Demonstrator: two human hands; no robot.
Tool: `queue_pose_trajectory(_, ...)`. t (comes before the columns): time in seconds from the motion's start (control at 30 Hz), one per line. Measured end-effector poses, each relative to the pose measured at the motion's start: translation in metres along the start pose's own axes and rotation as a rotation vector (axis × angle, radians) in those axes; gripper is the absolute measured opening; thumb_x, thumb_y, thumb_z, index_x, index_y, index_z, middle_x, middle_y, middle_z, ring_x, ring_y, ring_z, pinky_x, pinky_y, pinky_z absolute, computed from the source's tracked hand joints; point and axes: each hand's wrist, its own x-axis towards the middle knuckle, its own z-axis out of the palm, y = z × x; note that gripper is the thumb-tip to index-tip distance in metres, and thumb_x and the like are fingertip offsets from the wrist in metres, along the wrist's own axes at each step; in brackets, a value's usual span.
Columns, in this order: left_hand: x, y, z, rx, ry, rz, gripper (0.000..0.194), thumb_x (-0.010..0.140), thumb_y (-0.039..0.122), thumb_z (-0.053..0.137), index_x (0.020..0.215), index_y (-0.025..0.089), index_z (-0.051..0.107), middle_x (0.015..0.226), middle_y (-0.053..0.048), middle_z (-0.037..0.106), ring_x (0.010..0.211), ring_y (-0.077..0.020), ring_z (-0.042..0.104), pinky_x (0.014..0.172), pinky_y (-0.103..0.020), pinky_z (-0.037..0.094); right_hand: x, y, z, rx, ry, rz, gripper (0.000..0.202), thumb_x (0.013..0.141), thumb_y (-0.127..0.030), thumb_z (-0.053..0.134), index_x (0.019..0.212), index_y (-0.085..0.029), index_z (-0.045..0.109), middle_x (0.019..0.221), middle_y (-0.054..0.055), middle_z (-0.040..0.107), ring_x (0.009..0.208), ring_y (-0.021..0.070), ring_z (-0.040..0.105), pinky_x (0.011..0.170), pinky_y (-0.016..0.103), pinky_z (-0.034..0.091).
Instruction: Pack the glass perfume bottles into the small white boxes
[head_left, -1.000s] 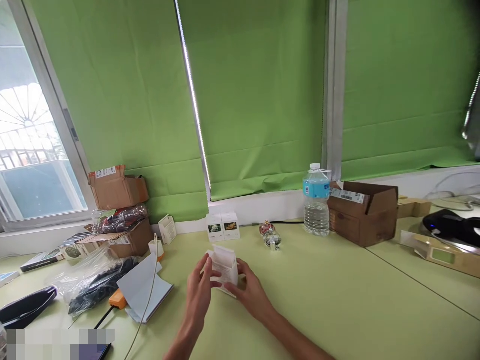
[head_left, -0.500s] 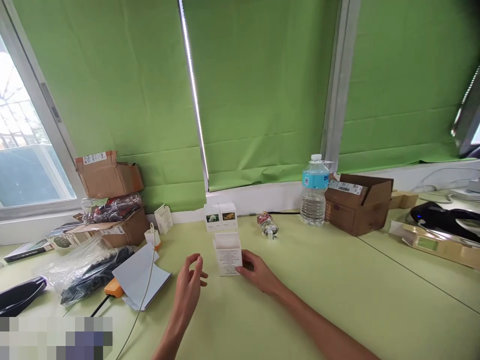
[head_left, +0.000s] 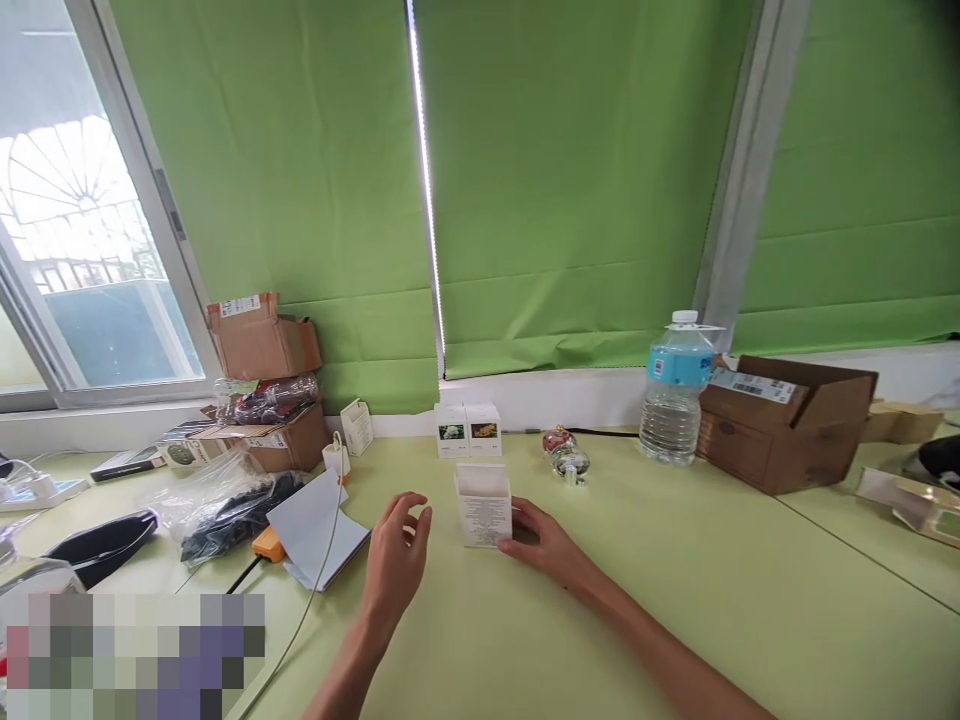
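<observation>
A small white carton (head_left: 484,518) with fine print on its front stands upright on the light green table, its top flap raised. My right hand (head_left: 541,540) grips the carton's right side, thumb at the lower front corner and fingers partly hidden behind it. Left of the carton hovers my left hand (head_left: 399,548), fingers loosely bent and apart, holding nothing. Behind are two white boxes with flower pictures, a white-flower box (head_left: 451,432) and a yellow-flower box (head_left: 484,432), side by side. To their right lie small shiny ornamental bottles (head_left: 568,457), one with pink.
A water bottle (head_left: 670,400) and an open cardboard box (head_left: 780,425) stand at back right. On the left are stacked cardboard boxes (head_left: 262,345), a plastic bag (head_left: 225,510), white papers (head_left: 321,530) and a cable (head_left: 319,585). Another white box (head_left: 356,428) stands near the wall.
The view has turned left, so the scene sits farther right. My left hand has rotated and its fingers curl differently. My right hand stays on the carton.
</observation>
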Motion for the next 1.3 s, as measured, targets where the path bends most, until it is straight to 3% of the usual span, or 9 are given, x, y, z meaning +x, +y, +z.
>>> queue_pose_trajectory(0.2, 0.009, -0.006, -0.018, 0.147, 0.085, 0.037, 0.032, 0.090, 0.048, 0.042, 0.099, 0.023, 0.060, 0.110, -0.008, 0.063, 0.074, -0.0171, 0.062, 0.065, -0.030, 0.051, -0.001, -0.005, 0.004, 0.036, 0.023, 0.017, 0.061, 0.076, -0.050, 0.070, 0.125, -0.020, 0.052, 0.123, 0.013, 0.063, 0.117, 0.0285, 0.057, 0.102, 0.049, 0.042)
queue_pose_trajectory(0.47, 0.025, -0.052, -0.039, 0.362, -0.007, -0.014, 0.025, 0.083, 0.035, 0.055, 0.102, 0.021, 0.063, 0.109, -0.009, 0.067, 0.107, -0.0270, 0.060, 0.094, -0.040, 0.044, 0.002, 0.000, -0.001, 0.139, 0.071, 0.052, 0.056, 0.084, -0.054, 0.059, 0.130, -0.023, 0.051, 0.126, 0.010, 0.062, 0.117, 0.0285, 0.056, 0.102, 0.047, 0.042)
queue_pose_trajectory(0.73, 0.040, -0.086, -0.066, 0.454, -0.078, -0.127, 0.023, 0.087, 0.030, 0.046, 0.097, 0.021, 0.064, 0.100, -0.008, 0.073, 0.099, -0.0229, 0.066, 0.085, -0.031, 0.048, 0.002, -0.005, -0.001, 0.125, 0.098, 0.018, 0.050, 0.089, -0.058, 0.048, 0.120, -0.022, 0.062, 0.124, 0.008, 0.064, 0.119, 0.0294, 0.055, 0.105, 0.047, 0.038)
queue_pose_trajectory(0.97, 0.033, -0.080, -0.069, 0.607, -0.159, -0.177, 0.028, 0.082, 0.045, 0.054, 0.086, 0.022, 0.071, 0.095, -0.009, 0.074, 0.094, -0.0265, 0.066, 0.077, -0.031, 0.045, 0.006, 0.003, -0.004, 0.230, 0.138, 0.065, 0.059, 0.087, -0.064, 0.046, 0.118, -0.017, 0.064, 0.118, 0.011, 0.067, 0.115, 0.0295, 0.058, 0.107, 0.049, 0.037)
queue_pose_trajectory(1.2, 0.028, -0.070, -0.072, 0.779, -0.226, -0.206, 0.026, 0.084, 0.035, 0.051, 0.077, 0.023, 0.073, 0.091, -0.011, 0.074, 0.090, -0.0287, 0.066, 0.069, -0.031, 0.041, 0.005, 0.001, -0.004, 0.238, 0.112, 0.048, 0.056, 0.088, -0.062, 0.047, 0.115, -0.017, 0.066, 0.118, 0.010, 0.067, 0.115, 0.0283, 0.058, 0.107, 0.046, 0.038)
queue_pose_trajectory(1.3, 0.026, -0.065, -0.075, 0.807, -0.258, -0.198, 0.034, 0.087, 0.042, 0.047, 0.081, 0.022, 0.073, 0.090, -0.011, 0.073, 0.089, -0.0283, 0.066, 0.068, -0.031, 0.040, 0.004, -0.002, -0.003, 0.231, 0.125, 0.074, 0.058, 0.087, -0.063, 0.047, 0.116, -0.016, 0.065, 0.117, 0.011, 0.068, 0.115, 0.0285, 0.059, 0.106, 0.047, 0.038)
